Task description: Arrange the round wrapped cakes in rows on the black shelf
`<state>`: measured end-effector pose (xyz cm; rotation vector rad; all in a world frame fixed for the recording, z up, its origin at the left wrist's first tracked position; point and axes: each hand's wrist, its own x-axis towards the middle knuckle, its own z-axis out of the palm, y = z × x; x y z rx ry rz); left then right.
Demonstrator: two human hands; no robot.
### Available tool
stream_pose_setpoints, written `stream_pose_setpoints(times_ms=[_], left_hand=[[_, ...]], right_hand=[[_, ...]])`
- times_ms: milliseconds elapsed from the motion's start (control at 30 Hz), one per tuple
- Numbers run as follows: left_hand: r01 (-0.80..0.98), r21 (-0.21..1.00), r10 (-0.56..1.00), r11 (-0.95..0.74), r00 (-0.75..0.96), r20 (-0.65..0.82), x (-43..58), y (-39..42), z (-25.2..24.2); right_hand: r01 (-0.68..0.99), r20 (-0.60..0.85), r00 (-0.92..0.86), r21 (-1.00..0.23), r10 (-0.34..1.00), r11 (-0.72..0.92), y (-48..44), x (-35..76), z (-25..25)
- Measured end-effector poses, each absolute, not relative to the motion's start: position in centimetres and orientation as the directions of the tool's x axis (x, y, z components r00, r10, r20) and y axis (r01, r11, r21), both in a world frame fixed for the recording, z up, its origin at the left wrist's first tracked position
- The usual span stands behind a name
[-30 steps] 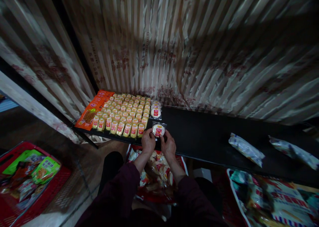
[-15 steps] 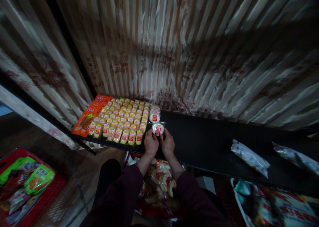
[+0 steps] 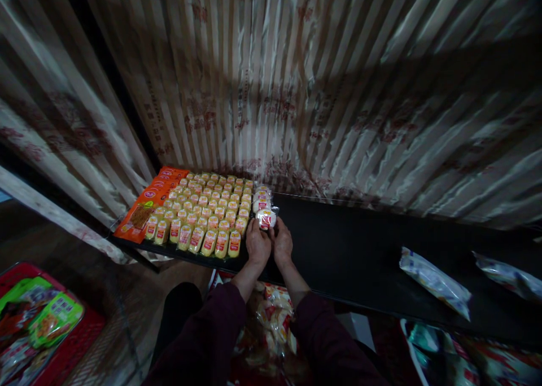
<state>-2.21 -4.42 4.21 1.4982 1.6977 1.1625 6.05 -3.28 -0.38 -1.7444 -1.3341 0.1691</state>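
apparently so its label [image 3: 265,223] shows, left hand [image 3: 258,244] and right hand [image 3: 282,242] pinch a wrapped round white cake [image 3: 261,215] at its near edges; yellow packets [image 3: 209,242] lie left of the grip.

We have left hand [image 3: 258,245] and right hand [image 3: 282,242] on one round white packet [image 3: 265,219], at the front of a short row of white packets [image 3: 262,202]. Yellow packets [image 3: 205,210] just left, orange bag [image 3: 146,206] beyond, all on our black shelf [image 3: 334,256].
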Motion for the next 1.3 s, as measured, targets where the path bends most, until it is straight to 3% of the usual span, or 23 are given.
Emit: stream_pose_setpoints(times_ms=[400,833,1300], left_hand=[[0.473,0.880,0.971,-0.045,-0.185,0.150,-1.3,-2.6,3.6],[0.427,0.904,0.977,-0.003,-0.191,0.093,-1.1,-1.7,2.2],[0.399,0.915,0.985,-0.050,-0.129,0.111,-1.0,-1.5,0.9]], right_hand=[[0.689,0.380,0.424,-0.725,0.822,-0.020,-0.5,6.4,-1.4],[0.686,0.353,0.409,-0.727,0.841,-0.028,0.4,6.3,-1.8],[0.749,0.396,0.393,-0.662,0.830,-0.038,0.3,6.3,-2.3]])
